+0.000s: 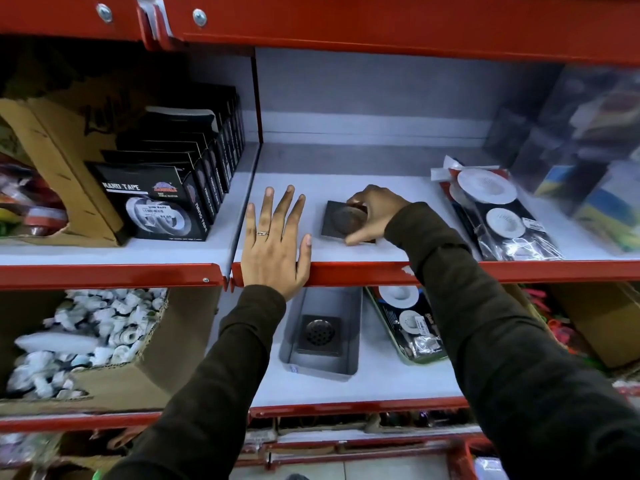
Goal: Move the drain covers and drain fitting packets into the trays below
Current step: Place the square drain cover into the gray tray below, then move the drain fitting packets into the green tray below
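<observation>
A dark square drain cover (337, 219) lies on the upper shelf, and my right hand (375, 213) is closed around its round centre. My left hand (275, 242) rests flat and open on the shelf's front edge, just left of that cover. At the right of the same shelf lies a stack of drain fitting packets (498, 213) with white round strainers. On the shelf below, a grey tray (349, 327) holds another square drain cover (319, 333). Beside it, a green-rimmed tray (403, 355) holds a packet (410, 323); my right sleeve hides part of it.
Black nano tape boxes (162, 206) stand in a row on the upper shelf to the left, beside a cardboard box (65, 157). A carton of white fittings (83, 341) sits lower left. Wrapped goods (595, 161) fill the upper right. Red shelf lips (346, 273) run across.
</observation>
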The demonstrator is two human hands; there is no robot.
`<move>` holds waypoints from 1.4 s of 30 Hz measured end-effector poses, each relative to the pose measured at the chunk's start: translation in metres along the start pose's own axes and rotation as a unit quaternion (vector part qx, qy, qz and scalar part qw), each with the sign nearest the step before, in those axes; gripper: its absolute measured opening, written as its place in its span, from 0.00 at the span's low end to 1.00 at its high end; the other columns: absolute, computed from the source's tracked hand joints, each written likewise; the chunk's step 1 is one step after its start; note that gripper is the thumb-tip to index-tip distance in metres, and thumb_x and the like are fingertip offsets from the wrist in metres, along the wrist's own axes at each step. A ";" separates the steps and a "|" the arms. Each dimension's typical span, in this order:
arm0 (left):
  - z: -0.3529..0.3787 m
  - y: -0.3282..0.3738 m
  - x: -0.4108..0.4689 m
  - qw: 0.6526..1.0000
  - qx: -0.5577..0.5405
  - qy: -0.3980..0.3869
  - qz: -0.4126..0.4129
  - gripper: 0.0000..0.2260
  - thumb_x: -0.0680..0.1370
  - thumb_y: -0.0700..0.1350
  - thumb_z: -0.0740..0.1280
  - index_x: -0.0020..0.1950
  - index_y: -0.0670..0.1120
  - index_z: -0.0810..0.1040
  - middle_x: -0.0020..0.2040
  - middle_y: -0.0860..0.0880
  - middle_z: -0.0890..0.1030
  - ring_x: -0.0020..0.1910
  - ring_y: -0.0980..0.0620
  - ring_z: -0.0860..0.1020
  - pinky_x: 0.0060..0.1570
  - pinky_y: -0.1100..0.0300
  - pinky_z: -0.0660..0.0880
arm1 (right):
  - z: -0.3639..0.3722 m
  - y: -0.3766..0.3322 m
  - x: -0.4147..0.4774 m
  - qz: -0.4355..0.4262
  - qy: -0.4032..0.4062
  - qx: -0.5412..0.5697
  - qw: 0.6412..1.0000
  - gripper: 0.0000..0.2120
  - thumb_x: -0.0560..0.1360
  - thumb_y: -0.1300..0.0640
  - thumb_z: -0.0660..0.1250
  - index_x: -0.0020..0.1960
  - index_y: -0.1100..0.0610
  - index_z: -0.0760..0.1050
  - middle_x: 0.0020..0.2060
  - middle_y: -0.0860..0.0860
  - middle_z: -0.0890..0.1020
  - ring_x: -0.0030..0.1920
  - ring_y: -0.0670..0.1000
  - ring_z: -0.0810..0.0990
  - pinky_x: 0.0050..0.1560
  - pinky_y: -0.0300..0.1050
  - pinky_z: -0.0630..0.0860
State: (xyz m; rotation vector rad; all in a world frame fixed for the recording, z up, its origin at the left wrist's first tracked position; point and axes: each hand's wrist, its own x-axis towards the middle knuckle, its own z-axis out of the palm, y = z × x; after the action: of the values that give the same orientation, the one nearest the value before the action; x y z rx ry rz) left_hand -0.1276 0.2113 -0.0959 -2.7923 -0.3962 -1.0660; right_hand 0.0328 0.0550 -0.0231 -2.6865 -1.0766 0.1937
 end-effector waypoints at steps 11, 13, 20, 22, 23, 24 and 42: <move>0.004 -0.001 0.000 1.000 -0.005 0.017 0.002 0.27 0.81 0.53 0.51 0.80 0.47 0.58 0.81 0.46 0.58 0.80 0.42 0.53 0.78 0.42 0.46 | 0.009 -0.032 -0.132 -0.053 0.085 0.053 0.994 0.39 0.48 0.30 0.73 0.57 0.42 0.74 0.49 0.41 0.76 0.48 0.44 0.78 0.52 0.42 0.77; 0.005 0.000 0.000 1.000 -0.004 0.022 0.001 0.27 0.81 0.53 0.51 0.79 0.47 0.59 0.80 0.47 0.58 0.80 0.42 0.54 0.78 0.43 0.46 | 0.044 -0.035 -0.152 -0.063 0.018 0.051 0.997 0.41 0.48 0.27 0.72 0.58 0.42 0.73 0.49 0.39 0.74 0.47 0.43 0.77 0.51 0.42 0.78; 0.004 0.000 0.000 1.000 0.002 0.020 -0.002 0.27 0.80 0.53 0.52 0.79 0.48 0.59 0.80 0.46 0.59 0.80 0.42 0.55 0.78 0.43 0.46 | 0.173 -0.017 -0.105 0.030 -0.120 0.042 0.991 0.43 0.56 0.32 0.74 0.66 0.49 0.71 0.62 0.50 0.77 0.62 0.52 0.76 0.66 0.51 0.74; 0.005 0.000 0.001 1.000 0.002 0.019 -0.003 0.27 0.80 0.54 0.52 0.79 0.48 0.59 0.80 0.46 0.59 0.80 0.42 0.55 0.78 0.44 0.46 | 0.199 -0.015 -0.079 0.062 -0.133 0.033 0.989 0.46 0.59 0.35 0.75 0.71 0.50 0.66 0.68 0.52 0.73 0.68 0.55 0.73 0.69 0.51 0.70; 0.005 -0.001 0.001 1.000 0.003 0.021 -0.001 0.28 0.80 0.54 0.52 0.79 0.48 0.59 0.80 0.46 0.59 0.80 0.42 0.55 0.78 0.44 0.45 | 0.210 -0.016 -0.068 0.072 -0.140 0.027 0.987 0.46 0.60 0.36 0.75 0.72 0.51 0.64 0.70 0.53 0.71 0.69 0.56 0.71 0.70 0.51 0.70; 0.006 -0.001 0.000 1.000 0.004 0.022 0.002 0.28 0.80 0.54 0.52 0.79 0.48 0.59 0.80 0.46 0.59 0.80 0.42 0.55 0.78 0.43 0.45 | 0.221 -0.016 -0.058 0.083 -0.143 0.023 0.986 0.46 0.61 0.37 0.75 0.72 0.51 0.63 0.70 0.54 0.71 0.69 0.56 0.71 0.69 0.51 0.70; 0.001 0.004 0.000 1.000 -0.008 -0.015 -0.009 0.25 0.80 0.51 0.53 0.77 0.49 0.64 0.80 0.48 0.61 0.81 0.45 0.54 0.79 0.42 0.49 | 0.228 0.017 -0.100 0.070 0.082 0.173 0.979 0.12 0.77 0.48 0.62 0.57 0.48 0.79 0.54 0.48 0.83 0.49 0.50 0.83 0.51 0.46 0.81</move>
State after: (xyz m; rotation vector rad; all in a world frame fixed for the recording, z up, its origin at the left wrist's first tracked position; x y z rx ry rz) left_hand -0.1260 0.2081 -0.0965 -2.8276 -0.4190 -1.0360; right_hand -0.0759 0.0125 -0.2440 -2.4136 -0.7292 0.1627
